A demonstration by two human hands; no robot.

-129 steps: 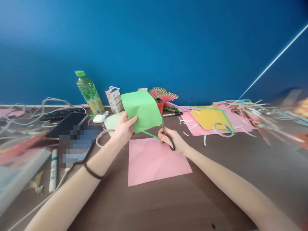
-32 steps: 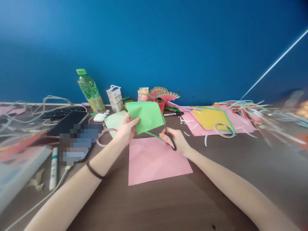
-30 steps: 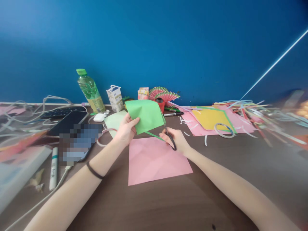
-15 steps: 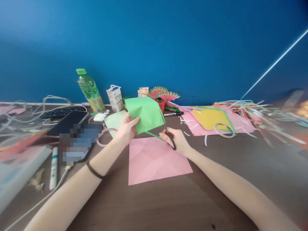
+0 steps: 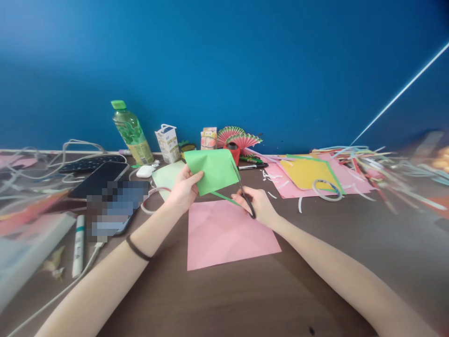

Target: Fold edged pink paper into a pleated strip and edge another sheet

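My left hand (image 5: 185, 188) pinches the left edge of a green paper sheet (image 5: 215, 173), thumb in front, holding it up off the table. In my right hand (image 5: 257, 204) is a pair of black-handled scissors (image 5: 248, 202), its blades at the right edge of the green sheet. A narrow green strip (image 5: 224, 197) runs from below the sheet toward my right fingers; whether they touch it I cannot tell. Beneath both hands a pink paper sheet (image 5: 228, 238) lies flat on the dark table.
Behind stand a green-capped bottle (image 5: 131, 133), a drink carton (image 5: 168, 143) and pink paper fans (image 5: 243, 140). Phones (image 5: 121, 206), cables and a marker (image 5: 79, 245) lie left. To the right are yellow paper (image 5: 312, 173), a tape roll (image 5: 327, 191) and loose paper strips (image 5: 379, 168).
The top edge of the green sheet has dropped, uncovering more of the things behind it. Both hands have stayed nearly where they were.
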